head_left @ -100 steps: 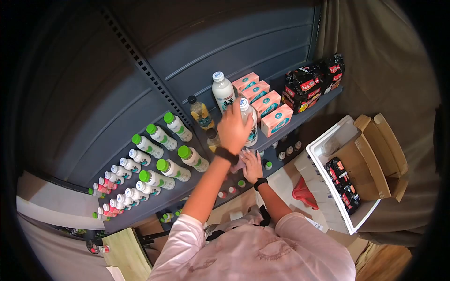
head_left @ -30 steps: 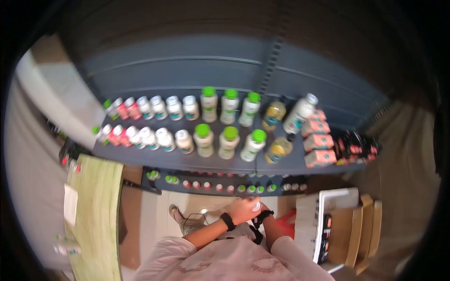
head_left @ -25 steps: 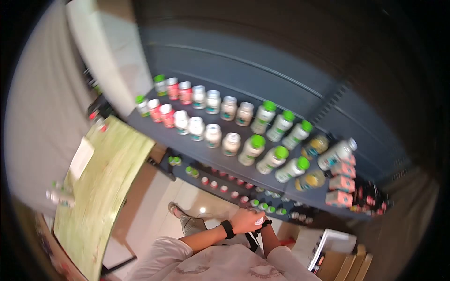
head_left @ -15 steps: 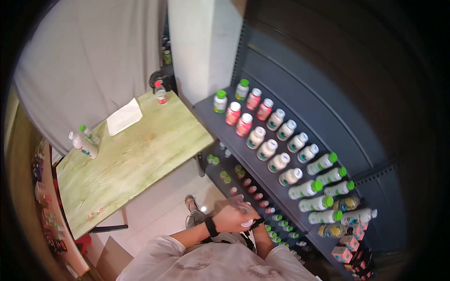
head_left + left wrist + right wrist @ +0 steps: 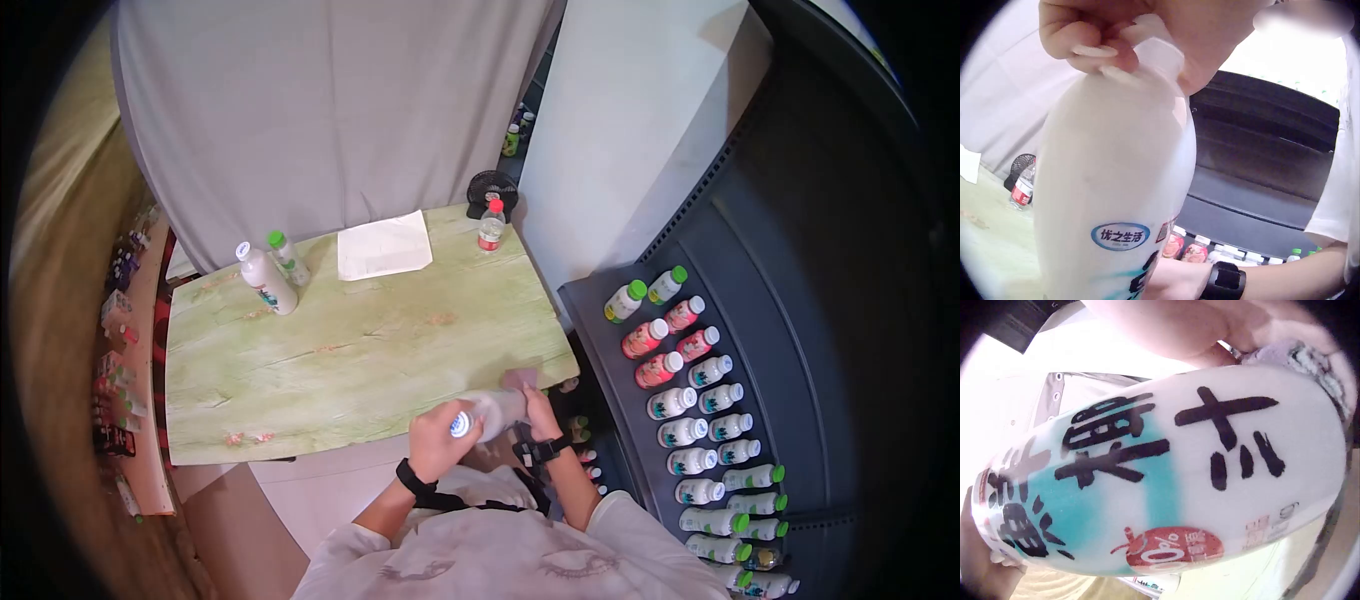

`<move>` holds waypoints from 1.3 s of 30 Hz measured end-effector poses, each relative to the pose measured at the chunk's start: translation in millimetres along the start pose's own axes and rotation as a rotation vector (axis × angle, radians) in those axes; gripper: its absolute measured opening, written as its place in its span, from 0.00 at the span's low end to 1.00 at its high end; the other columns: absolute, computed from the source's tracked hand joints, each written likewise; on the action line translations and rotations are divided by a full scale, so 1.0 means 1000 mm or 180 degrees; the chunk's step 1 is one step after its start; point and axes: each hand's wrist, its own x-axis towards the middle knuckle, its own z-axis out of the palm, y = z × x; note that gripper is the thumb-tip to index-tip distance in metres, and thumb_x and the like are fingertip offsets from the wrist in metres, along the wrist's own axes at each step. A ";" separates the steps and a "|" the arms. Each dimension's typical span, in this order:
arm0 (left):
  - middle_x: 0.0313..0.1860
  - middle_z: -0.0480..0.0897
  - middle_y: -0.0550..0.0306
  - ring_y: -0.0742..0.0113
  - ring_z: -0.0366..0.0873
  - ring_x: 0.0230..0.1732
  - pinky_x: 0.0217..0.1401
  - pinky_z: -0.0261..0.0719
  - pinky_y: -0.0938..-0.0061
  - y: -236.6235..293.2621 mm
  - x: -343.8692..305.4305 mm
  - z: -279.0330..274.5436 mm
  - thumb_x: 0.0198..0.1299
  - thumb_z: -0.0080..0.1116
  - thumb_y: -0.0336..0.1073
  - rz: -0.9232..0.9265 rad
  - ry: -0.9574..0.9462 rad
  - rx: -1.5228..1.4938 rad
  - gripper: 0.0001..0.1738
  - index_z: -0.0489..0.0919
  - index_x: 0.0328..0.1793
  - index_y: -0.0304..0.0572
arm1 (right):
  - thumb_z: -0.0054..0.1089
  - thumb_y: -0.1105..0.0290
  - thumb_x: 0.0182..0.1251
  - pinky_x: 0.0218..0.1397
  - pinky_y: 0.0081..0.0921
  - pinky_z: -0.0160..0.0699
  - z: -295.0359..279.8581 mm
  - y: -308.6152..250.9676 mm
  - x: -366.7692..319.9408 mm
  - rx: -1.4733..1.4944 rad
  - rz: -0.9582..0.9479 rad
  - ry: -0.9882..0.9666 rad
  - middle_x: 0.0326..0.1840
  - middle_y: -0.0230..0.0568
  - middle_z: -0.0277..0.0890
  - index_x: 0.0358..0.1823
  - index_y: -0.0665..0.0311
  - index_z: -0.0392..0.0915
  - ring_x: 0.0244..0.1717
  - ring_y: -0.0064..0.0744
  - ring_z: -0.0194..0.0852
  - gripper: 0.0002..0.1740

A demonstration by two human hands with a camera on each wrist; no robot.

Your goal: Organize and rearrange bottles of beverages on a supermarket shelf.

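In the head view, a large white bottle (image 5: pixel 497 411) lies tilted between both hands above the table's near edge. My left hand (image 5: pixel 437 441) grips its neck below the white cap; the left wrist view shows the fingers (image 5: pixel 1094 53) curled round the neck of the bottle (image 5: pixel 1116 162). At the base end, my right hand (image 5: pixel 543 416) holds a pinkish-grey cloth (image 5: pixel 520 378). The right wrist view has that cloth (image 5: pixel 1300 362) bunched between the hand and the bottle (image 5: pixel 1166 462), whose black lettering faces the camera.
On the green table (image 5: pixel 370 350) stand a white bottle (image 5: pixel 268 280), a green-capped bottle (image 5: pixel 288 258), a red-capped bottle (image 5: pixel 491 227) and a black fan (image 5: pixel 492 188), with white paper (image 5: pixel 384 246). Rows of bottles (image 5: pixel 683 432) fill the grey shelf (image 5: pixel 600 318) at right.
The front large white bottle has left the shelf and is in my hands. The head view has swung left from the shelf to the table, and both hands have come close to the body.
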 end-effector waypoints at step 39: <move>0.47 0.84 0.40 0.41 0.83 0.45 0.44 0.82 0.56 -0.104 0.127 -0.025 0.51 0.72 0.41 -0.0202 -0.0199 0.0195 0.39 0.66 0.68 0.41 | 0.37 0.59 0.83 0.75 0.28 0.59 0.178 -0.122 0.036 -0.0901 -0.0594 -0.2312 0.70 0.44 0.68 0.71 0.71 0.65 0.70 0.31 0.64 0.26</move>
